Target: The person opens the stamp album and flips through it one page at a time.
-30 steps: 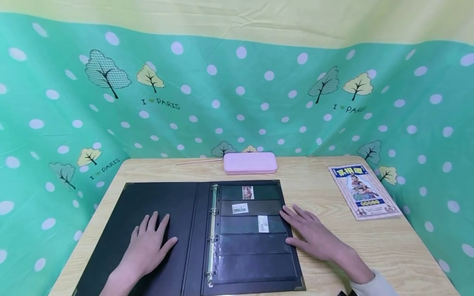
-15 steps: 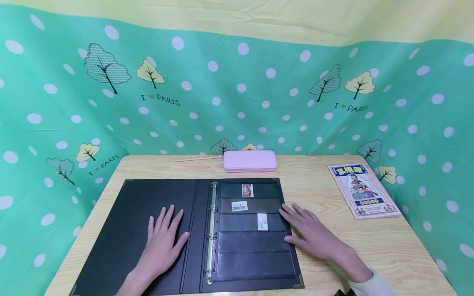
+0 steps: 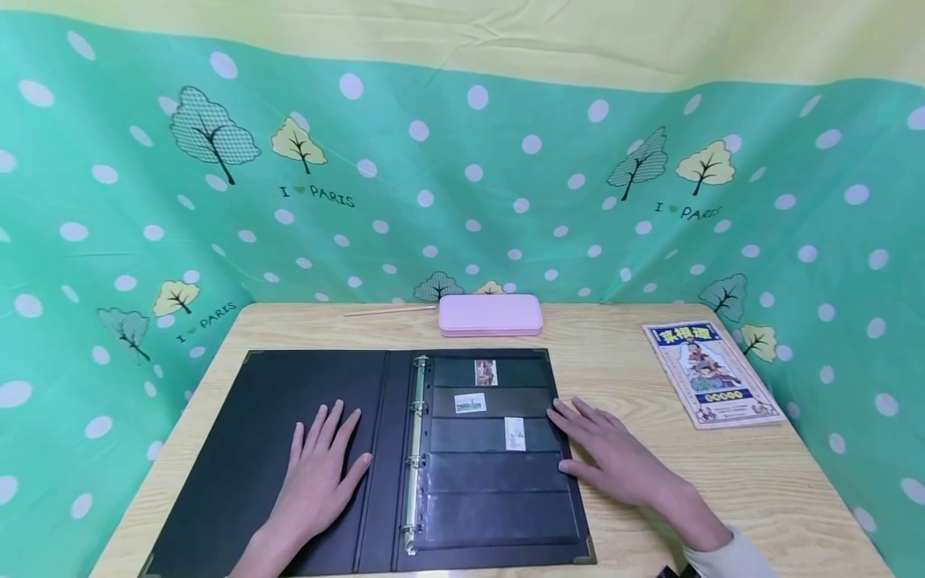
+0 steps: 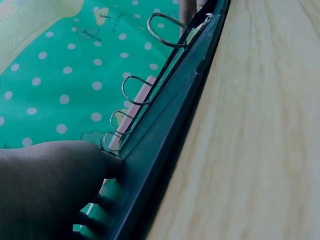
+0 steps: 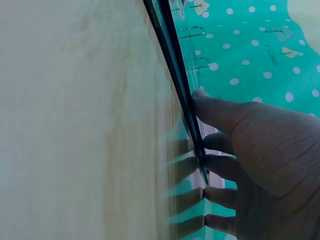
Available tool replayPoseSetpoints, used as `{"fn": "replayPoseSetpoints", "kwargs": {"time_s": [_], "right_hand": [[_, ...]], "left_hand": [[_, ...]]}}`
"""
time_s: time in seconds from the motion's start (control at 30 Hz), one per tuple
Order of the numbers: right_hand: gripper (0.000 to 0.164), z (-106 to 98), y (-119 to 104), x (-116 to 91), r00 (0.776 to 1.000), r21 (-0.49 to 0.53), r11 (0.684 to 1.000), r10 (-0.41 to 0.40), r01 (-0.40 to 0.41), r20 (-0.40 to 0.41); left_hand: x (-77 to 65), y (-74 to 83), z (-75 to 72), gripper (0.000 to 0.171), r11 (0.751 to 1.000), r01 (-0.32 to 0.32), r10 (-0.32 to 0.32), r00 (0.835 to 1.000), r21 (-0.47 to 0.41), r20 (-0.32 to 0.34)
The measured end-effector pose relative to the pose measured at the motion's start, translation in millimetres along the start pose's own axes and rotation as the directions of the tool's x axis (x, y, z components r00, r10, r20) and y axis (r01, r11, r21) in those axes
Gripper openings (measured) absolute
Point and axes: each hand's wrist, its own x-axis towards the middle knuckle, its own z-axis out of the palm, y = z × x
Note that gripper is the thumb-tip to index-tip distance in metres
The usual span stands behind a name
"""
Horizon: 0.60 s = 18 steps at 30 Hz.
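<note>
A black ring binder (image 3: 311, 377) lies open flat on the table. On its right side is a dark stamp page (image 3: 499, 518) with clear pocket strips, held by metal rings (image 3: 415, 461). Three stamps sit in the upper strips: a reddish stamp (image 3: 486, 372), a pale landscape stamp (image 3: 470, 403) and a whitish upright stamp (image 3: 515, 433). My left hand (image 3: 314, 486) rests on the bare left cover with fingers spread. At the binder's right edge lies my right hand (image 3: 614, 457), its thumb and fingertips touching the edge and some fingers on the table.
A pink pencil case (image 3: 491, 315) stands at the back of the wooden table (image 3: 614, 345), with a thin pink stick (image 3: 390, 311) beside it. A booklet with a cartoon cover (image 3: 711, 374) lies at the right. Polka-dot cloth (image 3: 462, 201) hangs around the table.
My left hand has slid to the right across the left cover, closer to the spine. The right hand, binder and stamps stay where they were; the head view shifts slightly.
</note>
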Motion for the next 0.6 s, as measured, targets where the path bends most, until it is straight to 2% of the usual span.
{"fn": "replayPoseSetpoints", "kwargs": {"time_s": [0.27,0.6], "right_hand": [[0.071,-3.1,4.3,1.3,0.999,0.001,1.000,0.006,-0.006,-0.043],[0.072,-14.4,8.3,10.0,0.994,-0.059,0.998,-0.005,-0.002,-0.113]], "left_hand": [[-0.4,0.4,1.7,0.072,1.000,0.006,-0.006,1.000,0.000,0.008],[-0.5,0.6,2.1,0.072,1.000,0.008,-0.008,1.000,0.000,0.005]]}}
